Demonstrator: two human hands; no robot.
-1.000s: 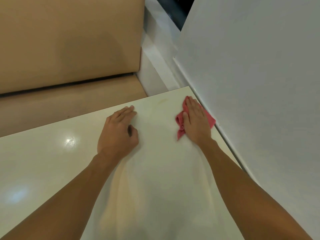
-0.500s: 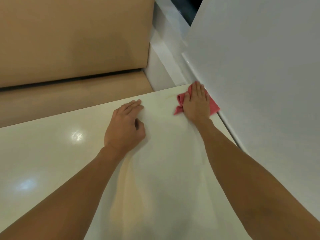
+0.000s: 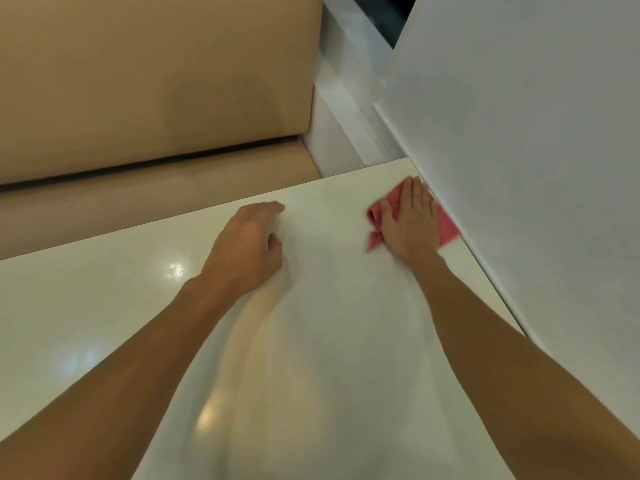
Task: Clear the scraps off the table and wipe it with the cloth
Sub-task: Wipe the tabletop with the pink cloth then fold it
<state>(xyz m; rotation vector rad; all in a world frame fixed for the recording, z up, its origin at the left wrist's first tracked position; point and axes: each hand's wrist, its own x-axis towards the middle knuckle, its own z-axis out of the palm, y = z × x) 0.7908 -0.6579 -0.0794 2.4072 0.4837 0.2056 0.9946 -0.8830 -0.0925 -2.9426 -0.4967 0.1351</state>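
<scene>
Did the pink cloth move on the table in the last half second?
Yes. The cloth slid back toward the near side, away from the table's far corner.

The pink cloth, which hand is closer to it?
Right. The right hand presses flat on the pink cloth at the far corner of the table; the left hand rests off to the cloth's left, not touching it.

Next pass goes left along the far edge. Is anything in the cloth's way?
Yes: the left hand rests on the table left of the cloth, near the far edge. The right hand presses flat on the cloth in the far right corner, by the wall. No scraps show between them.
</scene>
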